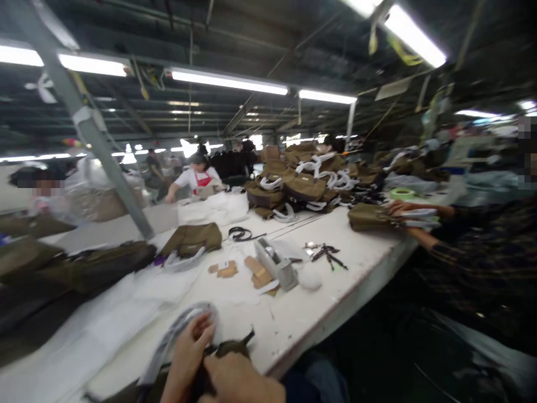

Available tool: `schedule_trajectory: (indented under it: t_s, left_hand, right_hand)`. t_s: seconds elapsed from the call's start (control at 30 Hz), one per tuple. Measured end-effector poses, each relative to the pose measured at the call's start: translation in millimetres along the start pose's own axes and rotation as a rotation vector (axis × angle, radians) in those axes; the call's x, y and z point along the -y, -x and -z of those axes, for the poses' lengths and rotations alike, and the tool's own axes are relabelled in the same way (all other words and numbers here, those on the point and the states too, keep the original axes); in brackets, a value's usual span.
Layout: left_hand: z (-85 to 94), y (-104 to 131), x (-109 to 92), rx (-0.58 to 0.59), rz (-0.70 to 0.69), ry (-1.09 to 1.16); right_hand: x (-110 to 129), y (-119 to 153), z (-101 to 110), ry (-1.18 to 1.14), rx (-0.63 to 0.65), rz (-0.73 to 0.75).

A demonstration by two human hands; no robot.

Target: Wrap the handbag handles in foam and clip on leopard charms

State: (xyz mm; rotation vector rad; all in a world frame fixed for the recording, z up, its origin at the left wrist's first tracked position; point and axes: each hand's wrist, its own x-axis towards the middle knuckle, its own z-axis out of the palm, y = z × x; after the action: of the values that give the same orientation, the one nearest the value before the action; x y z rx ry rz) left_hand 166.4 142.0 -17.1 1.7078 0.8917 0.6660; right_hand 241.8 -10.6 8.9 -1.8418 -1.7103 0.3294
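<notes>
While the left hand [188,350] and the right hand [243,378] are close together at the near side of the white worktop [302,313], an olive bag [232,348] lies just under them, partly cut off by the bottom of the view; its pale wrapped handle [161,350] makes a long bend, from low on the left up past the left hand, then curls over to the right; the left hand is nearer to this handle, and its fingers are bent in front of it, but I cannot tell if they pinch it; the right hand is nearer to the bag's dark end that pokes out, and its fingertips are hard to see, so I cannot tell what it grips; past both hands, a grey tape holder [277,266] stands beside brown card [259,272]; farther right, a co-worker's hand [400,207] rests on a second bag [366,217]
</notes>
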Motion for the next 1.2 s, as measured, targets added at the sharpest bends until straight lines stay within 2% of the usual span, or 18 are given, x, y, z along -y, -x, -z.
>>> schedule_trajectory:
  t_s: [0.07, 0.13, 0.27, 0.37, 0.53, 0.7, 0.83, 1.1, 1.2]
  left_hand:
    - [8.2, 11, 4, -0.106, -0.056, -0.012]
    - [16.0, 30, 6, -0.165, -0.072, -0.069]
    - [20.7, 76, 10, -0.088, 0.028, -0.144]
    - [12.3, 93, 10, -0.01, 0.051, -0.209]
    - [-1.8, 82, 8, -0.023, 0.112, -0.402]
    - [2.3, 77, 12, 0.062, 0.046, -0.092]
    - [5.3, 78, 11, 0.122, 0.076, 0.064]
    - [11.5, 75, 22, 0.163, 0.192, 0.188]
    - [13.3, 75, 20, 0.175, 0.196, 0.198]
  right_hand:
    - [-4, 8, -12, -0.158, 0.049, -0.047]
    - [-14, 13, -17, -0.344, 0.055, -0.1]
    - [-34, 20, -28, -0.707, 0.099, -0.206]
    - [-41, 23, -41, -0.86, 0.036, -0.272]
    - [-42, 23, -51, -0.919, -0.032, -0.38]
    - [-40, 21, -45, -0.924, -0.021, -0.379]
    - [-36, 19, -38, -0.848, 0.013, -0.398]
    - [-32, 18, -34, -0.783, -0.008, -0.412]
    - [-35, 16, -34, -0.85, 0.021, -0.426]
